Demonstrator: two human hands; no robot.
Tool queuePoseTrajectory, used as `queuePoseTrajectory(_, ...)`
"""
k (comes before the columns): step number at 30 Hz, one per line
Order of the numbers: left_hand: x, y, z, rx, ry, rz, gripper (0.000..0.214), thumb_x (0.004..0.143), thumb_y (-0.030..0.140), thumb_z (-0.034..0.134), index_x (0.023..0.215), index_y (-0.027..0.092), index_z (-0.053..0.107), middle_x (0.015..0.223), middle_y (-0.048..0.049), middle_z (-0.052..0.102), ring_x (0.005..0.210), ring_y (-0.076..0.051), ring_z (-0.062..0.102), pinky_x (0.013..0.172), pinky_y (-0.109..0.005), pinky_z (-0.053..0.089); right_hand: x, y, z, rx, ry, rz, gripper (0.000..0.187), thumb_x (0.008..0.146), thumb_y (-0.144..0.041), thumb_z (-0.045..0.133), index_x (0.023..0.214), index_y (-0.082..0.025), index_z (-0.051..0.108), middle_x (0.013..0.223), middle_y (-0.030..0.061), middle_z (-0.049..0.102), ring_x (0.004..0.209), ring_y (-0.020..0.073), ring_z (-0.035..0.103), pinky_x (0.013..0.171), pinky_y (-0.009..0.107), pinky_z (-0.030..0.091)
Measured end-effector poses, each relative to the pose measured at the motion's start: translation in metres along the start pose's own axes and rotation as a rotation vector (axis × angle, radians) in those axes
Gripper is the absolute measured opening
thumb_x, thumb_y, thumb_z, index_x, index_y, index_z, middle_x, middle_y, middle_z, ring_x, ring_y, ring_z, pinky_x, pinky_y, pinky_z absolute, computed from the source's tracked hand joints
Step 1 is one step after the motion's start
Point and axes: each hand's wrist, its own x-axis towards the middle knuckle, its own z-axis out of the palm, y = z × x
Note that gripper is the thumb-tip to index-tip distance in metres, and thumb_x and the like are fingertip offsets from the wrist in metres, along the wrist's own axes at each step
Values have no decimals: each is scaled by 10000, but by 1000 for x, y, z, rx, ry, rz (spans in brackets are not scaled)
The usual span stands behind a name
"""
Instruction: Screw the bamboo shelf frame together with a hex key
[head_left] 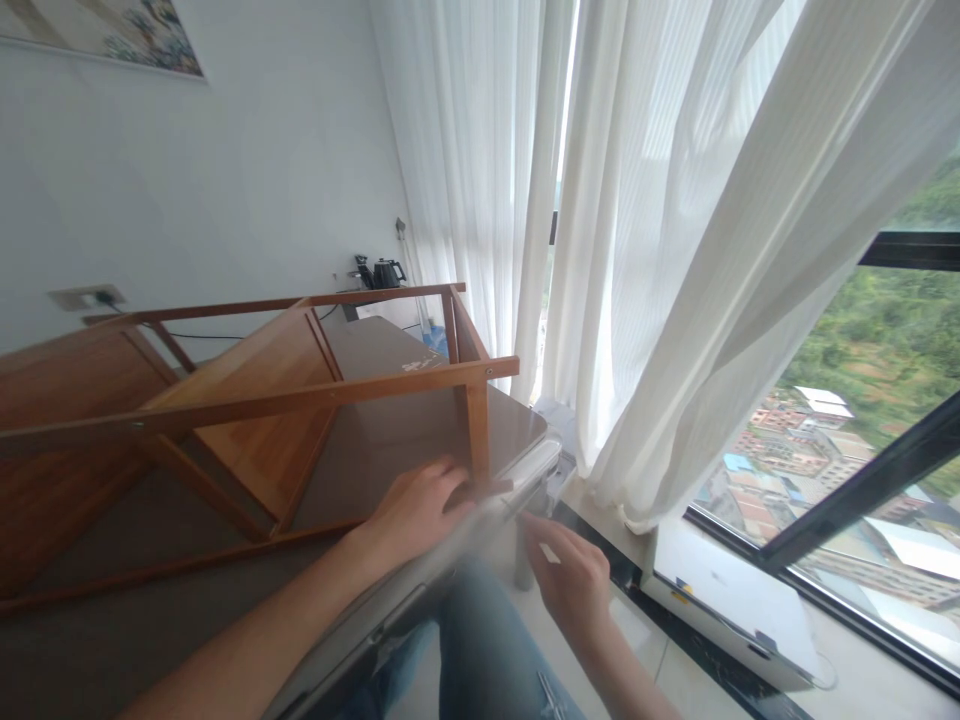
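A brown wooden rack [390, 383] with slanted shelf panels lies on its side across a glossy table [379, 440]. My left hand [427, 505] is closed over the end of its lowest rail, close to the table edge. Those fingers are slightly smeared by motion. To the right, just past the rail's end, my right hand [574, 575] is closed with its fingertips turned toward the rail. What it pinches is hidden. A small white patch shows by its fingers, and I cannot tell what that is.
White curtains [660, 300] hang at the window on the right. A white box-like case [739, 590] sits by the sill. A black kettle [388, 272] stands beyond the rack. My legs in jeans [487, 650] are under the table edge.
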Motion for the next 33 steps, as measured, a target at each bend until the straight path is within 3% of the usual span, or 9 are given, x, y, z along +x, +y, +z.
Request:
queuePoseTrajectory(6, -1, -2, 22, 44, 67, 3, 251, 1023, 403, 521, 946, 245, 701, 977, -25, 705, 903, -227, 701, 725, -317, 454, -2, 4, 8, 51, 4, -134, 240, 942, -59, 643, 1099, -210, 743, 891, 67, 805, 759, 165, 774, 687, 243, 623)
queuePoseTrajectory(19, -4, -5, 32, 69, 162, 26, 242, 1025, 404, 548, 941, 242, 707, 961, -11, 714, 878, -201, 690, 712, -318, 411, 3, 0, 10, 48, -88, -208, 228, 966, -53, 587, 1126, -167, 702, 940, 104, 799, 804, 194, 768, 722, 288, 614)
queuePoseTrajectory(25, -5, -4, 30, 70, 176, 21, 244, 1023, 394, 550, 918, 241, 708, 941, -13, 709, 850, -195, 680, 696, -313, 403, 1, -11, 15, -16, -99, -150, 190, 997, -102, 556, 1001, -170, 734, 761, 57, 766, 608, 145, 705, 584, 239, 523)
queuePoseTrajectory(33, -4, -2, 28, 34, 143, -7, 237, 1009, 398, 559, 927, 247, 722, 964, -17, 712, 885, -202, 686, 716, -312, 429, -7, -20, 31, -104, -51, -11, 277, 1002, -131, 563, 766, -180, 700, 519, -25, 599, 427, 83, 533, 466, 244, 346)
